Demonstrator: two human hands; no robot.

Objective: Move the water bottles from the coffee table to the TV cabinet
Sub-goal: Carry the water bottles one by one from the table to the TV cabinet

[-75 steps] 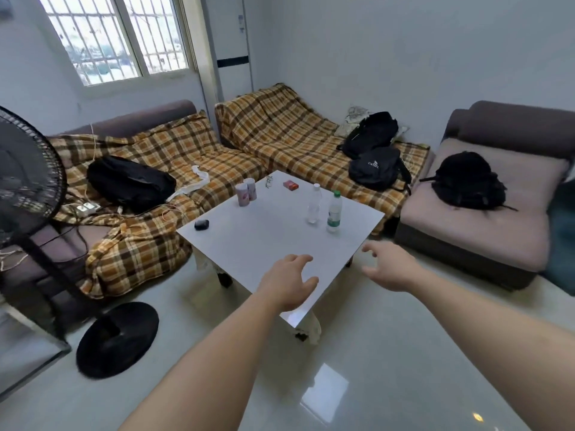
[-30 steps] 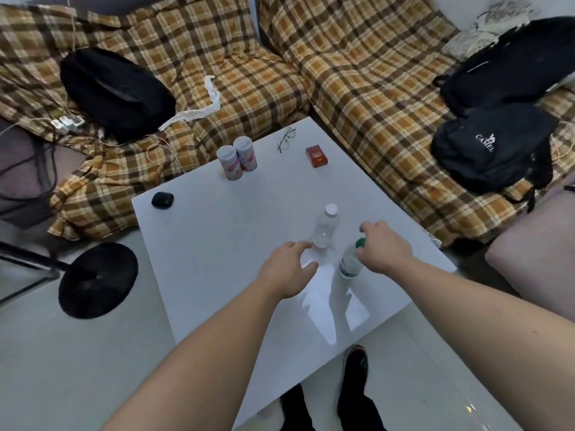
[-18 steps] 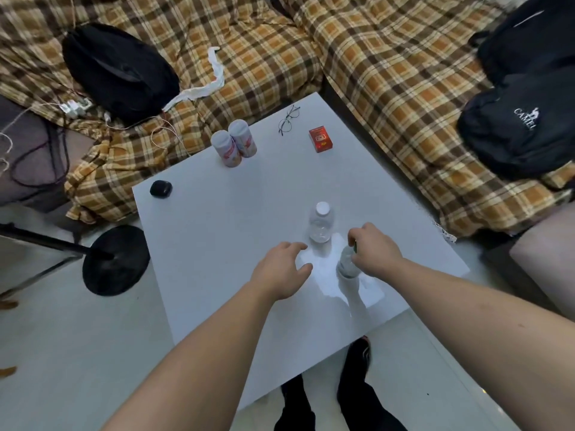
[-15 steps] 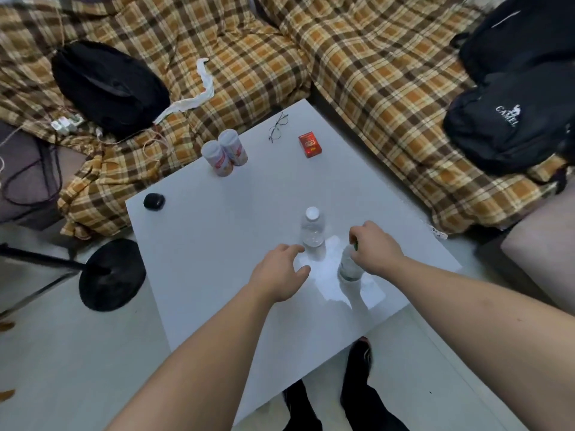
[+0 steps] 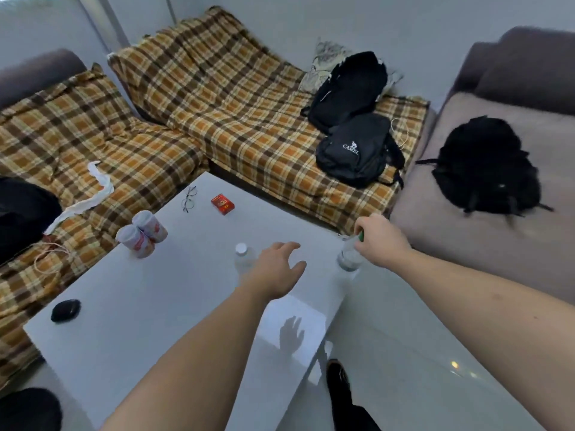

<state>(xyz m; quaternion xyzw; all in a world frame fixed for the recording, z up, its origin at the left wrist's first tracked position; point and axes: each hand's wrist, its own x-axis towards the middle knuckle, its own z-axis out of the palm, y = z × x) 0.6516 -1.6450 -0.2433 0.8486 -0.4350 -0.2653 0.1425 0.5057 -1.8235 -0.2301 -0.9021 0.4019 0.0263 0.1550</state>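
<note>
A white coffee table (image 5: pixel 149 312) fills the lower left of the head view. My right hand (image 5: pixel 381 241) grips the neck of a clear water bottle with a green cap (image 5: pixel 348 258), held off the table near its right corner. A second clear bottle with a white cap (image 5: pixel 242 255) stands upright on the table. My left hand (image 5: pixel 277 269) hovers just to its right with fingers spread, partly covering it and holding nothing. The TV cabinet is out of view.
On the table stand two pink-labelled cans (image 5: pixel 141 234), glasses (image 5: pixel 188 199), a red box (image 5: pixel 222 203) and a small black object (image 5: pixel 66 310). Plaid-covered sofas (image 5: pixel 236 119) carry black backpacks (image 5: pixel 354 154). A mauve seat (image 5: pixel 485 231) holds another black bag. Glossy floor (image 5: pixel 420 368) lies to the right.
My right hand has lifted the green-capped bottle and carried it right toward the table's corner. The view has tilted up. My left hand has opened beside the white-capped bottle.
</note>
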